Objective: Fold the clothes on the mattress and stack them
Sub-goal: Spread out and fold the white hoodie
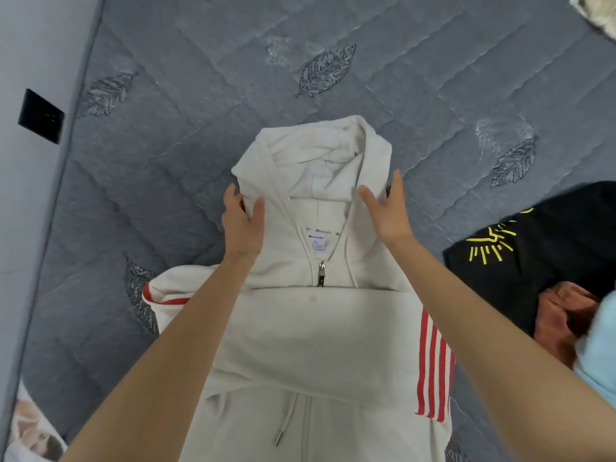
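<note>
A cream zip hoodie (pixel 320 331) with red stripes lies on the grey quilted mattress (pixel 206 78), its sleeves folded across the chest and its hood pointing away from me. My left hand (pixel 242 225) pinches the hood's left edge between thumb and fingers. My right hand (pixel 386 208) holds the hood's right edge, thumb on top and fingers behind the fabric. A black T-shirt (pixel 546 248) with a yellow print lies to the right.
A rust-coloured garment (pixel 560 321) and a light blue one (pixel 600 348) lie at the right edge. A wall with a black switch plate (pixel 40 116) runs along the left. A printed bag (pixel 30 428) sits at the bottom left.
</note>
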Demonstrator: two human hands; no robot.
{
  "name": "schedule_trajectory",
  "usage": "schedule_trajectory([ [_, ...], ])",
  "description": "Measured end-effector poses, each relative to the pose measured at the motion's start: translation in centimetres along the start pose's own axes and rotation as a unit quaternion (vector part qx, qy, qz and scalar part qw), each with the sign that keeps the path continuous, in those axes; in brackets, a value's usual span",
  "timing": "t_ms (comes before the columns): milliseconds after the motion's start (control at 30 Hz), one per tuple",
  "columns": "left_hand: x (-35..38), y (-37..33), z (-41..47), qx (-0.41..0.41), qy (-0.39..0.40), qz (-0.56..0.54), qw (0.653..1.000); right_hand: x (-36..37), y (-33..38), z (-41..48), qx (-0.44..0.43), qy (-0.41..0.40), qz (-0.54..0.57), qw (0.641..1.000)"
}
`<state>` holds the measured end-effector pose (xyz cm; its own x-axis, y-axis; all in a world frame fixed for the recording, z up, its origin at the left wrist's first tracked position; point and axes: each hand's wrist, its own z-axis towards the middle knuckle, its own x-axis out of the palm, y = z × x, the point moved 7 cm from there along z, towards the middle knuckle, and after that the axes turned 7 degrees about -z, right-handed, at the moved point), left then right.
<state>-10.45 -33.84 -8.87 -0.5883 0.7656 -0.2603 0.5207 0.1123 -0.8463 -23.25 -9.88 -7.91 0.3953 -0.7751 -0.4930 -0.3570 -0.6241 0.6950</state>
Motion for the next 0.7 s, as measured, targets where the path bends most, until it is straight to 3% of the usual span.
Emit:
schedule_trajectory([
  [67, 0.4, -0.1, 0.8, -0.064, -0.014, -0.084, 0.994, 0.2, 0.0, 0.9, 0.057, 0.020, 0.091, 0.994],
  [167, 0.6, -0.1, 2.2, -0.136, -0.019, -0.131, 0.982, 0.2, 0.3, 1.6, 0.077, 0.026, 0.114, 0.990],
  [367, 1.5, -0.3, 3.4, -0.213, 0.052, -0.263, 0.939, -0.2, 0.4, 2.5, 0.138, 0.018, 0.180, 0.974],
  [533, 2.2, -2.1, 3.6, -0.209, 0.074, -0.244, 0.944, 0.1, 0.9, 2.4, 0.173, 0.082, 0.274, 0.942],
  [700, 3.1, -5.3, 3.9, -0.157, 0.094, -0.264, 0.947, -0.3, 2.1, 2.4, 0.127, 0.126, 0.245, 0.953],
])
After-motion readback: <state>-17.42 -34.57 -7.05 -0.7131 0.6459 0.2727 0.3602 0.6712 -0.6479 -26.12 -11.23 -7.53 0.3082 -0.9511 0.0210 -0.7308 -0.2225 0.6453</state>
